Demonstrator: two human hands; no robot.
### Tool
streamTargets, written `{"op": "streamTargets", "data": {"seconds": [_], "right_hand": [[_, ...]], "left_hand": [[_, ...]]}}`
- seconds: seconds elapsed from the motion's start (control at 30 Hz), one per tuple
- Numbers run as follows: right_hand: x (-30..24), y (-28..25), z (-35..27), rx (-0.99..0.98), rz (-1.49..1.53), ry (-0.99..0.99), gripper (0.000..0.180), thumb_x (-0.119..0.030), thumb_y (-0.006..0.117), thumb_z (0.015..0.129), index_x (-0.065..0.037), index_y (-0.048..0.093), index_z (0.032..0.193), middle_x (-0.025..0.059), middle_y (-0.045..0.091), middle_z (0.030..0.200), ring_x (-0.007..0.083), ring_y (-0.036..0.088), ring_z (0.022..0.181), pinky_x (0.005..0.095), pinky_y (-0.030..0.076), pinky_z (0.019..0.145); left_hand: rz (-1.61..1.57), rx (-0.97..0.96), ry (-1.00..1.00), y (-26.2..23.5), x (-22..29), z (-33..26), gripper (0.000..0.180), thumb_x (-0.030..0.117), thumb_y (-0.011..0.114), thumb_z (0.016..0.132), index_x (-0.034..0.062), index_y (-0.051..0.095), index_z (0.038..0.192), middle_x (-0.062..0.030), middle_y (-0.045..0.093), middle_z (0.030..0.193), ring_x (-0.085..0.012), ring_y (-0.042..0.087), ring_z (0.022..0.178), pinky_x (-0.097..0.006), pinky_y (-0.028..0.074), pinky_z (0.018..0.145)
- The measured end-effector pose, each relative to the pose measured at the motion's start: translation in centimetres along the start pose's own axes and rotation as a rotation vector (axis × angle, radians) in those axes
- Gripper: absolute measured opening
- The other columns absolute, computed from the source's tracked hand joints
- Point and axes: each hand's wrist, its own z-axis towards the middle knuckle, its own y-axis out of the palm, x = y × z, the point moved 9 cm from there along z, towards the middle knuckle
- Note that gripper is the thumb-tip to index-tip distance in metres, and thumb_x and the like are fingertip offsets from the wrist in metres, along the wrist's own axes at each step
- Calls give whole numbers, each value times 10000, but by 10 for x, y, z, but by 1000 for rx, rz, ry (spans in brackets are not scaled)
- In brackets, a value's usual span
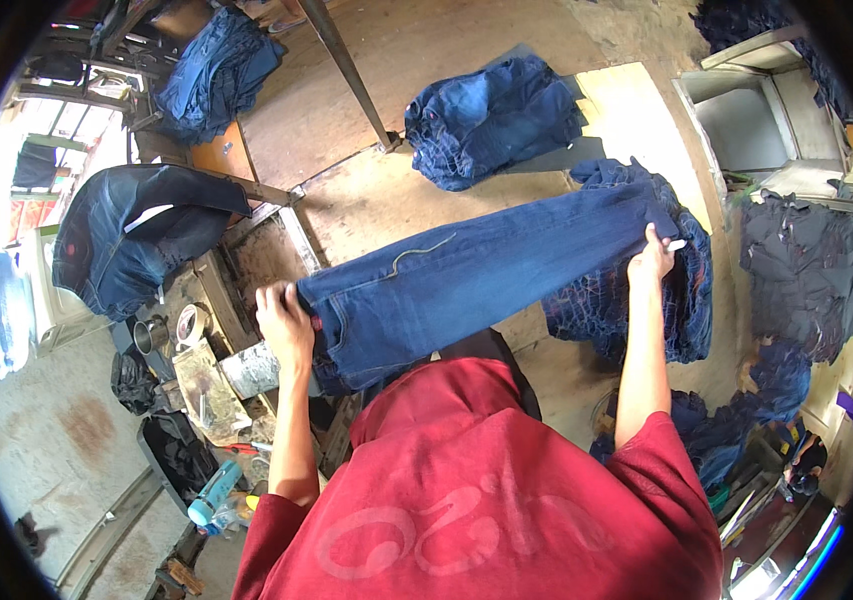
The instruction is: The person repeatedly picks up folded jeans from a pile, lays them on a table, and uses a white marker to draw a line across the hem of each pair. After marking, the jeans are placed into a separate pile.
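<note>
A pair of blue jeans (486, 280) is stretched lengthwise between my two hands, above my lap. A loose pale thread lies on the upper part of the leg. My left hand (284, 325) is closed on the waist end, where a small red spot shows beside the fingers. At the far right, my right hand (652, 258) grips the hem end of the leg. A small white stick-like piece (677, 244) pokes out from its fingers; its kind is unclear. Beneath that end lies a pile of jeans (686, 300), partly covered by the stretched leg.
Folded jeans (491, 115) lie on the floor ahead, and another stack (216, 75) stands far left. Dark jeans (136, 235) drape over a support at left. Nearby are a tape roll (192, 325), a metal cup (151, 336) and a light-blue bottle (216, 492). Dark garments (806, 270) lie right.
</note>
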Motion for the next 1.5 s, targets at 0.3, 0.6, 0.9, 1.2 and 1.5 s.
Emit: {"op": "streamTargets", "data": {"seconds": [0.3,0.6,0.9,1.2,1.5], "right_hand": [[-112,26,8,-93,25,-81,389,-56,911,893,-86,560,1057,80,667,1115,216,667,1039,428,592,945],[-285,54,-128,-234,-49,-426,387,-101,878,939,-132,496,882,16,656,969,158,678,899,338,575,763],[-191,163,-451,-1191,-464,-764,229,28,843,832,-93,747,1002,18,763,957,118,664,612,311,546,564],[-41,172,-572,-1745,-874,-1056,37,-131,663,962,-101,671,943,89,669,876,291,744,766,436,596,607],[-329,130,-349,-766,-649,-915,277,-44,896,885,-51,639,782,-36,629,805,67,523,690,292,437,633]], "left_hand": [[-50,-66,352,44,159,46,380,65,765,866,17,676,1232,-236,691,1184,-464,675,1069,-543,538,944],[92,-620,955,176,342,-151,833,489,719,917,57,522,1602,-131,366,1742,-426,178,1659,-747,154,1289],[359,-736,1047,195,345,-200,652,305,541,1009,-54,526,1554,-213,485,1642,-390,336,1602,-641,238,1319],[263,-609,1011,192,348,-200,645,364,635,977,-20,588,1493,-180,472,1664,-350,341,1609,-592,240,1325],[-59,-655,894,165,334,-153,641,423,728,945,13,649,1432,-146,459,1685,-310,347,1615,-543,243,1332]]}}
